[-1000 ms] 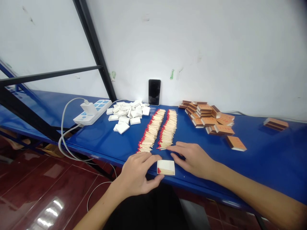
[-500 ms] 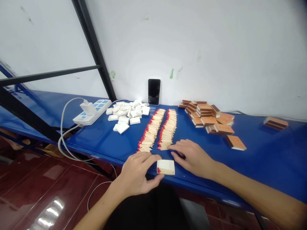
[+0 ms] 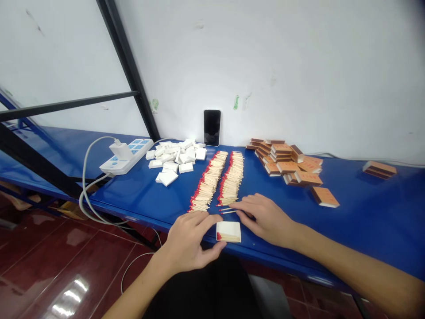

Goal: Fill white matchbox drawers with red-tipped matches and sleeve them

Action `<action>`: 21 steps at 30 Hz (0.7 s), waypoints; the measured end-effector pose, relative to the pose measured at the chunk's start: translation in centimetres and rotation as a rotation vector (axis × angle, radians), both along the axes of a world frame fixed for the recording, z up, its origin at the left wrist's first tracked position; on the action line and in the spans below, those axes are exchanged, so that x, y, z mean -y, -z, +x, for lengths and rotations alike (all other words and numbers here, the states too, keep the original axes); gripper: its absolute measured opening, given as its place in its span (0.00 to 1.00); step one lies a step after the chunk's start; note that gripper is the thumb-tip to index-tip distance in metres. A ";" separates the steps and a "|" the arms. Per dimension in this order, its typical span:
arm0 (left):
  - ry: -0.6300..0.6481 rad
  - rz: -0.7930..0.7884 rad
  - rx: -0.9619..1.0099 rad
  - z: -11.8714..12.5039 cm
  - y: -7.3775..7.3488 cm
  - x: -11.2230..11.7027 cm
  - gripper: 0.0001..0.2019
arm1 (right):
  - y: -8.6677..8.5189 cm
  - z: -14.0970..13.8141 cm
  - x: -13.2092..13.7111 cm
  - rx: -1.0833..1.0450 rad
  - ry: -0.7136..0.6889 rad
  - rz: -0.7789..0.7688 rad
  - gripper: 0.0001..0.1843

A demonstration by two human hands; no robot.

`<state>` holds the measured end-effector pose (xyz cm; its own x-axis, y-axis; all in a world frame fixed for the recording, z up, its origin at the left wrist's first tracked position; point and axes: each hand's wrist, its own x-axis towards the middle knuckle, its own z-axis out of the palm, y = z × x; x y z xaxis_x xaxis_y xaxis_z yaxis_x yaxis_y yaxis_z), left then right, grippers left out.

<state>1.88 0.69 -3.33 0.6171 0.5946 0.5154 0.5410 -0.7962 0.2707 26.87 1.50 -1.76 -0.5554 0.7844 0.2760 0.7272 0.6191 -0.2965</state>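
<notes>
At the table's front edge lies a white matchbox tray (image 3: 229, 227), its lower part holding several red-tipped matches. My left hand (image 3: 194, 239) is closed around the tray's left end, index finger at the back and thumb at the front. Just beyond it, my right hand (image 3: 265, 217) pinches the plain ends of a couple of loose matches (image 3: 227, 212) between thumb and index finger, red heads pointing left. These lie at the near end of the right row of matches (image 3: 232, 179). A second row of matches (image 3: 209, 181) runs alongside on the left.
White empty-looking trays (image 3: 177, 157) are heaped at the back left, near a power strip (image 3: 128, 157) with a plug and cables. Orange matchbox sleeves (image 3: 288, 164) are piled at the back right. A phone (image 3: 212, 127) leans on the wall. A black metal frame (image 3: 129, 66) stands left.
My right fingers have drawn a couple of matches slightly toward me, away from the right row's near end. My left hand and the tray stay in place.
</notes>
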 end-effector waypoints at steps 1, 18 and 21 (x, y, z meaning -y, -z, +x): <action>0.002 0.002 0.001 0.0 0.0 0.0 0.15 | 0.0 0.0 0.0 0.001 0.007 -0.007 0.16; -0.030 -0.043 -0.025 -0.2 0.1 0.1 0.16 | 0.1 0.0 0.0 0.014 -0.007 -0.044 0.17; -0.006 -0.046 -0.007 -0.1 0.1 0.1 0.16 | 0.0 0.0 0.0 0.008 -0.020 -0.026 0.17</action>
<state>1.79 0.61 -3.38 0.6169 0.6217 0.4827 0.5481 -0.7794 0.3034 26.85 1.48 -1.74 -0.5733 0.7798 0.2515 0.7170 0.6260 -0.3067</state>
